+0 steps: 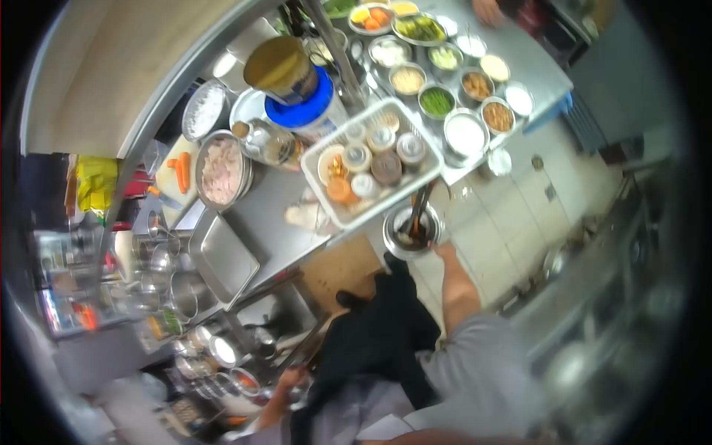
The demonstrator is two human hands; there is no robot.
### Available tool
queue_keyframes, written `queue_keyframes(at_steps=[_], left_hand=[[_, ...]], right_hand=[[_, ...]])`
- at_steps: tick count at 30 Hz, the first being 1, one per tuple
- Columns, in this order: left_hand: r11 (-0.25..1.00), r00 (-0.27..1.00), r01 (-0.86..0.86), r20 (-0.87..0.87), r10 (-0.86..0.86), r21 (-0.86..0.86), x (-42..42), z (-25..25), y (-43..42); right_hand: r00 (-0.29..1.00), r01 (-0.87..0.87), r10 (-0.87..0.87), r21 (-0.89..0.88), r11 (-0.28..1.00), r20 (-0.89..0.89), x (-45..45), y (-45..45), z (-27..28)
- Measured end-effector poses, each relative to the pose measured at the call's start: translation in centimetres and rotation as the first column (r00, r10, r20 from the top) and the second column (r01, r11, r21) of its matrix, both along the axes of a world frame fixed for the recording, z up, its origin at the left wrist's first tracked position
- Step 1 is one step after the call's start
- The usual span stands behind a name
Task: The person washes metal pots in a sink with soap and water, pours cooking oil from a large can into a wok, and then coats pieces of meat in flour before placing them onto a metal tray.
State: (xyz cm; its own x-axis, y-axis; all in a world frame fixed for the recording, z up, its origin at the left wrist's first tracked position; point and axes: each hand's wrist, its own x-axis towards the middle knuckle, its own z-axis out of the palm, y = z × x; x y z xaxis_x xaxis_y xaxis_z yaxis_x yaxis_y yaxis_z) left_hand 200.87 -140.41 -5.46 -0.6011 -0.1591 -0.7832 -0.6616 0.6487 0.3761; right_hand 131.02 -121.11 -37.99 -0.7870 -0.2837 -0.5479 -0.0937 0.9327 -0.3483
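Note:
My right hand (443,251) is stretched forward, its fingers closed on the rim of a round metal bowl (389,236) held over the floor beside the counter. Dark-handled utensils (421,211) stand tilted in the bowl; its contents are blurred. Low on the left, my left hand (293,377) is by the lower shelf with metal pans, and blur hides what its fingers do. Just beyond the bowl, a white plastic basket (331,210) of jars and small containers sits at the counter edge.
The steel counter (278,241) carries a bowl of pale raw meat (222,172), a blue-lidded bucket (308,104), a steel tray (225,256) and carrots (180,170). Several ingredient bowls stand at the far end, near another person's hand (487,11). Tiled floor (504,222) lies on the right.

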Motion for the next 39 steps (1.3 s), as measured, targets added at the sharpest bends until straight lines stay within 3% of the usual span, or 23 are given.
queue_keyframes(at_steps=[1, 2, 3, 5, 6, 8, 9, 10, 11, 12, 13, 14, 19, 21, 23, 25, 28, 29, 31, 32, 33, 36, 39], left_hand=[[0.891, 0.928, -0.37, 0.152, 0.34, 0.263, 0.1, 0.1, -0.2], [0.44, 0.585, -0.804, 0.401, 0.705, 0.399, 0.1, 0.3, -0.5], [0.011, 0.19, -0.954, 0.575, 0.795, 0.3, 0.0, 0.6, -0.8], [0.198, 0.249, -0.964, 0.339, 0.907, 0.179, -3.5, 2.8, 0.1], [0.204, 0.252, -0.964, 0.334, 0.909, 0.171, -5.1, 2.7, 0.1], [0.249, 0.268, -0.958, 0.129, 0.955, 0.142, -7.0, 4.2, 0.7], [0.462, 0.454, -0.886, 0.155, 0.877, -0.021, -7.6, 4.9, 0.1], [0.398, 0.367, -0.916, 0.293, 0.883, -0.052, -7.1, 4.1, -0.5], [0.399, 0.399, -0.917, 0.144, 0.906, 0.028, -5.8, 2.5, -0.4], [0.274, 0.283, -0.959, 0.195, 0.939, 0.072, -6.7, 2.7, -0.8], [0.239, 0.249, -0.968, 0.146, 0.957, 0.082, -9.2, 3.9, -0.8], [0.31, 0.316, -0.949, 0.149, 0.937, 0.065, -10.2, 3.7, -1.7], [0.372, 0.408, -0.906, 0.174, 0.896, 0.203, -8.8, 1.0, -3.4], [0.405, 0.442, -0.892, 0.198, 0.875, 0.201, -8.5, 0.2, -4.3], [0.585, 0.592, -0.792, -0.012, 0.806, 0.173, -8.1, 0.0, -4.9], [0.625, 0.629, -0.764, -0.034, 0.777, 0.16, -11.1, 2.5, -5.9], [0.824, 0.784, -0.553, -0.413, 0.464, -0.126, -18.0, 6.7, -8.2], [0.812, 0.759, -0.569, -0.464, 0.457, -0.129, -20.1, 7.2, -9.4], [0.878, 0.672, -0.417, -0.731, 0.122, -0.237, -25.5, 7.8, -12.1], [0.878, 0.653, -0.343, -0.757, -0.032, -0.334, -27.8, 7.6, -13.9], [0.867, 0.608, -0.271, -0.773, -0.183, -0.419, -30.5, 6.9, -15.5], [0.874, 0.665, -0.217, -0.721, -0.194, -0.434, -39.3, 5.6, -17.3], [0.853, 0.661, -0.206, -0.711, -0.24, -0.48, -41.7, -0.1, -19.6]], right_hand=[[0.988, 0.121, -0.128, 0.077, 0.99, 0.089, -0.4, -1.3, 1.7], [0.914, 0.294, -0.273, -0.025, 0.956, 0.302, -0.2, -2.0, 2.3], [0.773, 0.483, -0.398, -0.052, 0.874, 0.493, 0.0, -2.8, 2.9], [0.847, 0.449, -0.392, -0.088, 0.889, 0.36, 1.1, -2.9, -6.6], [0.876, 0.43, -0.387, -0.099, 0.898, 0.288, 1.6, -2.9, -11.1], [0.994, -0.096, 0.1, -0.086, 0.992, 0.044, 2.3, -1.9, -9.9], [0.953, -0.18, 0.189, 0.057, 0.982, -0.236, 3.7, -1.7, -12.5], [0.963, -0.142, 0.143, 0.023, 0.99, -0.23, 5.2, -0.5, -16.0], [0.995, -0.087, 0.087, -0.003, 0.996, -0.043, 5.2, -0.3, -14.6], [0.911, 0.405, -0.381, -0.167, 0.899, 0.159, 5.6, -1.0, -8.6], [0.801, 0.564, -0.459, -0.227, 0.794, 0.385, 5.2, -1.6, -0.1], [0.898, 0.426, -0.353, -0.323, 0.845, 0.261, 5.8, -1.0, 0.9], [0.81, 0.511, -0.359, -0.257, 0.82, 0.464, 10.5, -0.3, 6.5], [0.923, 0.277, -0.194, -0.224, 0.934, 0.332, 12.8, -0.7, 5.6], [0.925, 0.307, -0.225, -0.253, 0.917, 0.306, 16.4, -1.5, 5.1], [0.865, 0.371, -0.278, -0.16, 0.915, 0.417, 19.5, -2.3, 2.8], [0.913, 0.308, -0.217, -0.234, 0.922, 0.346, 24.2, -4.0, 2.1], [0.901, 0.34, -0.246, -0.228, 0.913, 0.357, 25.5, -4.2, 0.7], [0.914, 0.342, -0.265, -0.23, 0.911, 0.308, 29.1, -5.3, -3.6], [0.908, 0.15, -0.091, -0.116, 0.982, 0.408, 30.0, -5.8, -6.1], [0.891, 0.224, -0.16, -0.105, 0.969, 0.424, 30.8, -6.5, -7.1], [0.857, 0.224, -0.186, -0.024, 0.974, 0.481, 32.6, -9.1, -6.8], [0.833, 0.288, -0.246, -0.009, 0.957, 0.496, 34.5, -11.8, -12.8]])
